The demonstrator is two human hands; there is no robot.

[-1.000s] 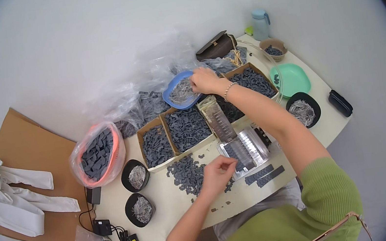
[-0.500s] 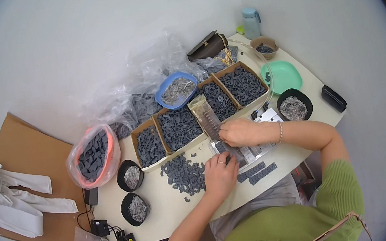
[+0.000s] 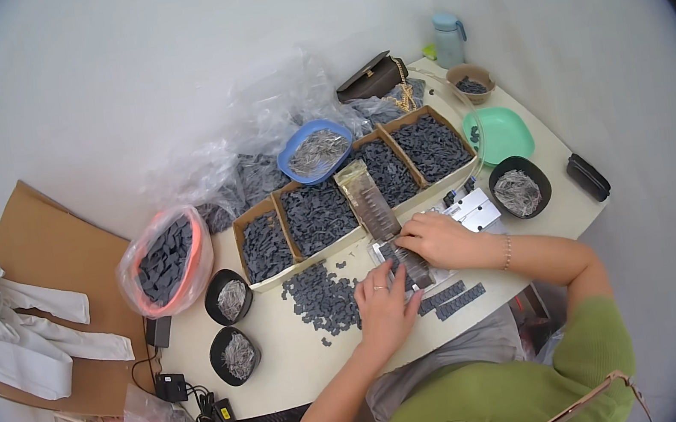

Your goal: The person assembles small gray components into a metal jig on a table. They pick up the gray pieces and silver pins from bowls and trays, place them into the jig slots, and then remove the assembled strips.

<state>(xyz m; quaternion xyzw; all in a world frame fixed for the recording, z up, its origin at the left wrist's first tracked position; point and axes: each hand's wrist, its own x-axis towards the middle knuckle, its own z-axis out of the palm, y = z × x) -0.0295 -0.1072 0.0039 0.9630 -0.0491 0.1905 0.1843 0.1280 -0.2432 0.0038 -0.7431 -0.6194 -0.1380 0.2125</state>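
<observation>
Took slotted section (image 3: 417,271) of silver metal jig (image 3: 474,209) as clock centre, 12 toward wall (image 3: 164,80). Located jig on near part of table (image 3: 293,381), partly covered from above. Noted left hand (image 3: 384,314) at 7 o'clock, palm down, fingers spread over the section's left edge; cannot tell whether grasping anything. Noted right hand (image 3: 444,241) at 2 o'clock, fingers drawn together at the section's far edge; cannot tell whether pinching anything. Saw flat grey strips (image 3: 460,302) at 5 o'clock, just beside jig; heap of loose grey pieces (image 3: 316,300) at 9; clear ribbed holder (image 3: 367,202) at 11, overlapping divided cardboard box (image 3: 306,261). Logged blue dish (image 3: 314,176) of thin silver pins (image 3: 319,149) farther out at 11, black bowl (image 3: 541,181) of similar pins at 2, green tray (image 3: 510,133) at 1.
</observation>
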